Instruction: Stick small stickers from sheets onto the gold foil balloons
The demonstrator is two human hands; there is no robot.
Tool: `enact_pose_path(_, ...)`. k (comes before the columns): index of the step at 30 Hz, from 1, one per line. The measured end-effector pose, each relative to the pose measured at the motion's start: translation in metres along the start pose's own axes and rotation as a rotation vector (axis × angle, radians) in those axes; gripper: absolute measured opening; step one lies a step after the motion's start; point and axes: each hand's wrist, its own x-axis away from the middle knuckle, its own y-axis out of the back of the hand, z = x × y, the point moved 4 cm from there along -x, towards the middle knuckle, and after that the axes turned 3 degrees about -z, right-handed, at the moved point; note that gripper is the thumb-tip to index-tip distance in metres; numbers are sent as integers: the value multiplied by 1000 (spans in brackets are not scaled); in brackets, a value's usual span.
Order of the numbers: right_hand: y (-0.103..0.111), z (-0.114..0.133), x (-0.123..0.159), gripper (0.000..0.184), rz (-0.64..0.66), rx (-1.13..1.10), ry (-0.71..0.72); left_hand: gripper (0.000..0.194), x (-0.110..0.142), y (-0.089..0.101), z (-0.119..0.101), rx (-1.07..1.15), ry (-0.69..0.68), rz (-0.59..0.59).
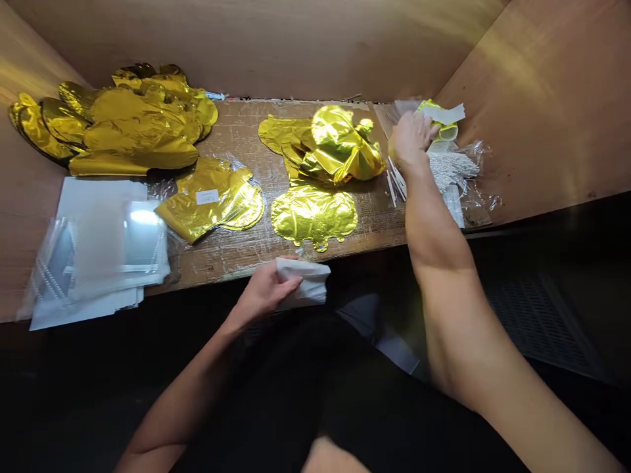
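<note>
Just off the front edge of the wooden bench, my left hand [266, 289] pinches a folded white sheet [308, 282], with the thumb on top. My right hand [413, 136] reaches to the back right of the bench. Its fingers are bent downward beside a yellow-edged roll with a white strip [444, 117], and their tips are hidden, so I cannot tell whether they grip anything. Close by lie loose white sticks [396, 180] and a bundle of thin white sticks [452, 167] in clear plastic. Flat gold foil balloons [315, 213] lie in the middle, some crumpled on top.
A large pile of gold foil balloons [142, 125] fills the back left. In front are a clear-wrapped gold balloon [231, 197] with a white label and a stack of white sheets and clear sleeves [98, 243]. Brown panels [537, 112] enclose the bench [231, 128].
</note>
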Motion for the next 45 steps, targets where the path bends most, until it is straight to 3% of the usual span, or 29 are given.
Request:
enact_pose_path(2,8,11,14,69,36,-78,-31,48,2,10,2,243,90,-123)
enact_pose_path(3,7,26,35,64,128,-180,-48,48,3,14,2,313,121,-173)
enact_pose_path(5,-1,70,99,39,483,-468,-55,46,5,19,-1,371,145,-243)
enact_pose_path(6,-6,93,136,33,707,-607,-71,46,5,20,-2,378,149,-258)
enact_pose_path(7,-9,112,170,36,853,-730,-115,47,6,20,-4,382,152,-257)
enact_pose_path(9,-11,136,218,49,954,-955,-286,50,6,20,-7,393,152,-229)
enact_pose_path(12,-7,145,248,60,930,-1191,-543,69,4,30,-17,384,77,-247)
enact_pose_path(14,0,146,250,61,925,-1247,-585,83,0,41,-29,333,-21,-279)
enact_pose_path(16,8,147,249,58,932,-1238,-539,81,-8,45,-42,255,-64,-180)
enact_pose_path(19,16,148,247,50,872,-1071,-381,54,-17,32,-54,185,38,212)
enact_pose_path(21,22,145,243,43,647,-819,-234,44,-18,21,-55,223,110,341)
enact_pose_path(23,33,145,240,31,377,-540,-52,43,-19,13,-52,277,135,300)
enact_pose_path(25,41,154,243,15,262,-349,151,43,-17,5,-49,288,112,232)
enact_pose_path(28,44,170,251,9,318,-206,378,34,-12,-4,-52,210,8,195)
enact_pose_path(31,44,179,256,18,354,-112,448,22,-7,-8,-63,43,-146,137)
enact_pose_path(37,34,178,258,26,369,-159,422,21,-1,-10,-72,-234,-345,73)
enact_pose_path(42,27,160,246,20,344,-375,216,12,0,-9,-59,-100,-224,143)
enact_pose_path(45,32,147,238,18,197,-386,33,13,1,-6,-50,35,-117,183)
